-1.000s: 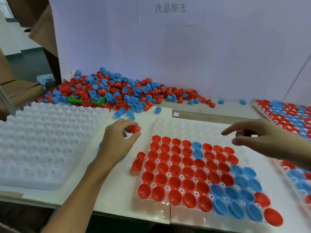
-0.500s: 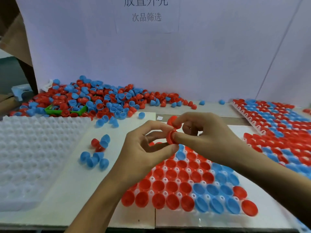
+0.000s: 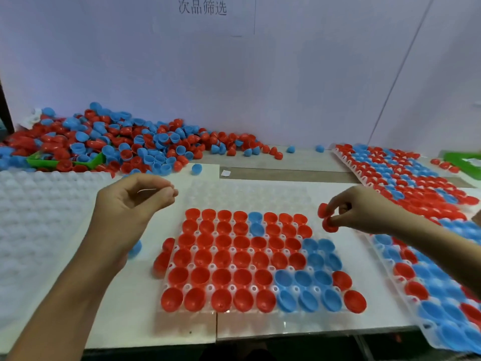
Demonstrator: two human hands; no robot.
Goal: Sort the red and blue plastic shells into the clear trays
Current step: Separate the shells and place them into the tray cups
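two hands [image 3: 130, 204], four trays [image 3: 247, 196], two held red shells [image 3: 326, 217]

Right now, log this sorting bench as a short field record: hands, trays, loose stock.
left hand: raised over the bench, fingers loosely curled, holds nothing
right hand: pinches red shells above the middle tray's right edge
middle tray: near rows filled, mostly red with blue patches; far rows bare
right trays: filled with mixed red and blue
left tray stack: no shells
loose pile: red and blue, far left by the wall
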